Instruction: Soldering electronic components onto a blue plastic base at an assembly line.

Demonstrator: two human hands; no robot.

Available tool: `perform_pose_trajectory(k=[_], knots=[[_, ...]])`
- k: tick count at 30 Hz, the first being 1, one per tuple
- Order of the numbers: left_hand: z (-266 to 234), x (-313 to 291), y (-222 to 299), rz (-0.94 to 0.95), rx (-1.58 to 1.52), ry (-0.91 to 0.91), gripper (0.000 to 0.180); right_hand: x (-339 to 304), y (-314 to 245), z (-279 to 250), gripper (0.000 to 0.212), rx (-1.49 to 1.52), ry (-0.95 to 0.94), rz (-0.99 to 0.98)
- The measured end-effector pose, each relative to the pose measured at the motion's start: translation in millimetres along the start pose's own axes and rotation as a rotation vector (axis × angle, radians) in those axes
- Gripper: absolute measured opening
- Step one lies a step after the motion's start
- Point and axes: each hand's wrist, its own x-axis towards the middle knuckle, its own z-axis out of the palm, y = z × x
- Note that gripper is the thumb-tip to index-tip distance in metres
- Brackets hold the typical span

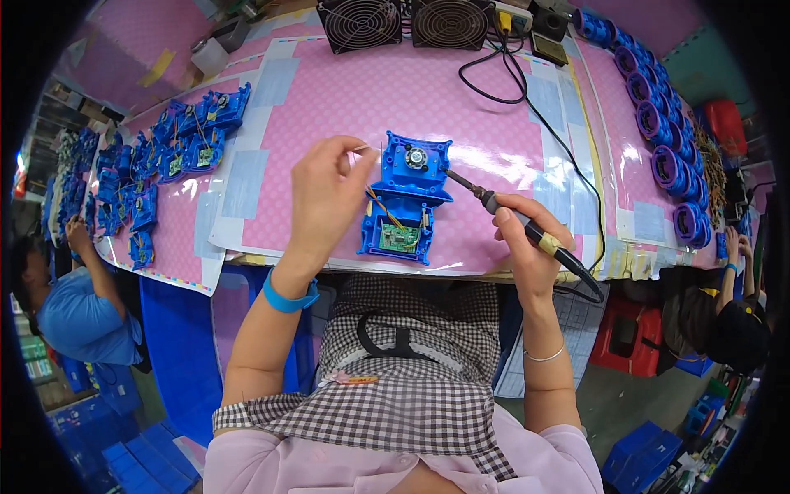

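My right hand (531,247) is closed round the dark grip of a soldering iron (494,204). Its tip points left and reaches the right edge of the upper half of an opened blue plastic housing (409,188). A round speaker (415,158) sits in that upper half. In the lower half lies a green circuit board (399,236), with thin coloured wires (380,202) running up along the left side. At the housing's upper left, my left hand (325,193) is pinched closed; what its fingertips hold is too fine to make out.
Two black fans (362,25) stand at the back, beside a soldering station (512,18) whose black cord (568,148) curves down the right. Blue housings (169,152) cover the left; purple-rimmed blue parts (675,169) line the right. People (82,305) work on both sides.
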Motion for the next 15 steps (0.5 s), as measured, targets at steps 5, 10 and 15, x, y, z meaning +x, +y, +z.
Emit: perform_pose_trajectory(k=[5, 10, 15], knots=[[8.6, 0.6, -8.6, 0.098, 0.143, -0.096, 0.017, 0.7, -5.1, 4.5, 0.017, -0.068, -0.022, -0.016], [11.3, -4.2, 4.5, 0.092, -0.036, -0.071, 0.012, -2.3, 3.4, 4.4, 0.017, -0.051, -0.048, -0.025], [16.8, -4.5, 16.5, -0.031, -0.17, -0.144, 0.011, -2.1, 2.6, 4.3, 0.017, -0.047, -0.049, -0.032]])
